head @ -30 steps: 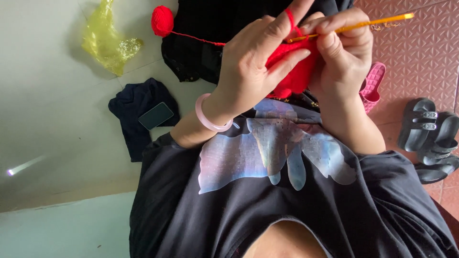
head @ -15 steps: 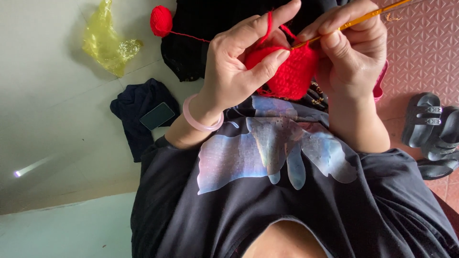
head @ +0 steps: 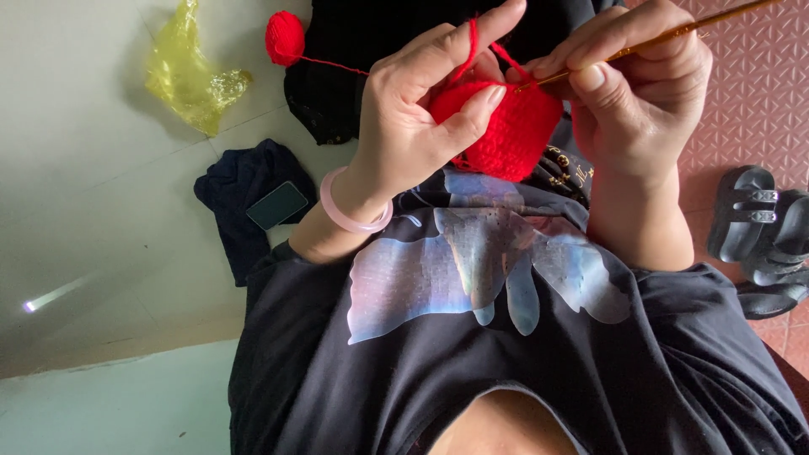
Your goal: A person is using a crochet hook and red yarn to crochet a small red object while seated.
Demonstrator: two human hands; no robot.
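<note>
Firstly, on the floor at the left lie a yellow plastic bag (head: 190,80) and a red yarn ball (head: 285,38). Our left hand (head: 413,126) has its fingers clamped on the red crochet piece (head: 506,126); our right hand (head: 645,93) pinches the crochet hook (head: 674,34). We judge the piece is partly made, with yarn remaining.

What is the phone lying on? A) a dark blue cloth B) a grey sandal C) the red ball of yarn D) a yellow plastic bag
A: the phone rests flat on the crumpled dark blue cloth on the floor, well apart from the yellow plastic bag, the ball of red yarn and the sandals.
</note>
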